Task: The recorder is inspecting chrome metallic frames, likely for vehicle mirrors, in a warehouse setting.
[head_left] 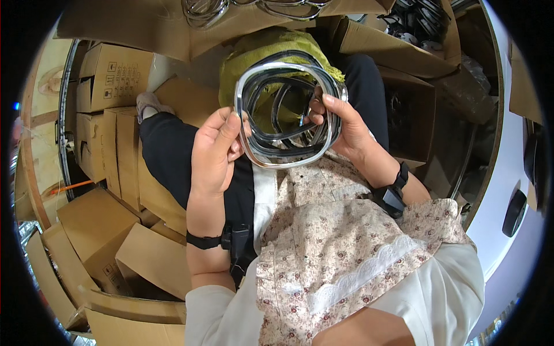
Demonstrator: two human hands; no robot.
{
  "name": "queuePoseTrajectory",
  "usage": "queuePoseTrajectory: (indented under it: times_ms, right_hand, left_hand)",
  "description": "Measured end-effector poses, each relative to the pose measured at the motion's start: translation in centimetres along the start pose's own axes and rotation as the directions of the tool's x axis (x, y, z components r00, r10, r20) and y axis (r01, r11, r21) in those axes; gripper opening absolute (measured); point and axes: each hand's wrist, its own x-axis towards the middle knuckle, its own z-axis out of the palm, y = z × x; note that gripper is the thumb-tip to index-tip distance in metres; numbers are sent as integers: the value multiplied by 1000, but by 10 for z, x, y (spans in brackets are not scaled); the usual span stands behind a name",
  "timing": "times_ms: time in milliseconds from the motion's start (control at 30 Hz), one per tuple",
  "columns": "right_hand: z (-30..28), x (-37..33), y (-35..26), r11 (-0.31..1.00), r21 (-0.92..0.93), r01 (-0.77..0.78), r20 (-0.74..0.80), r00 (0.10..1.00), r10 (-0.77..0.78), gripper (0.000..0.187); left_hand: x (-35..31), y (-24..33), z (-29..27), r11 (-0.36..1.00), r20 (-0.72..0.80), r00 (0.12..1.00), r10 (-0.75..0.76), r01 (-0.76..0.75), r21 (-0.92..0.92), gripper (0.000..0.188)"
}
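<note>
A shiny chrome ring frame (pixel 283 164), square with rounded corners, is held up in front of my lap. My left hand (pixel 214 147) pinches its left side between thumb and fingers. On the opposite side my right hand (pixel 350 124) is closed round the rim, thumb on top and fingers curled inside the opening. Through and around the frame several more dark and chrome rings show, resting against a yellow-green woven sack (pixel 254 52); whether my right fingers also hold one of these is hard to make out.
Cardboard boxes (pixel 118 75) are stacked on the left, with opened ones (pixel 156 259) lower down. Ahead, a carton (pixel 138 26) has wire-like rings (pixel 294 8) above it. A box of dark parts (pixel 398 52) stands at upper right. A white panel (pixel 496 230) borders the right.
</note>
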Motion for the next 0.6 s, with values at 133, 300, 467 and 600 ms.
queuePoseTrajectory:
  times_ms: [133,300,467,600]
  right_hand:
    - [-4,2,2,999,37,-29,-36,999,30,30]
    - [-10,2,3,999,19,-49,-78,996,50,34]
    - [-8,3,3,998,51,-39,24,999,38,29]
    - [-1,2,1,997,71,-38,28,999,36,24]
  left_hand:
    - [-5,1,-2,999,-52,997,48,-47,22,22]
    - [-15,3,-5,995,-40,996,77,-74,61,22]
    - [-19,-1,-8,981,-53,991,127,-117,157,22]
    - [-20,-7,-12,977,27,981,191,-193,87,22]
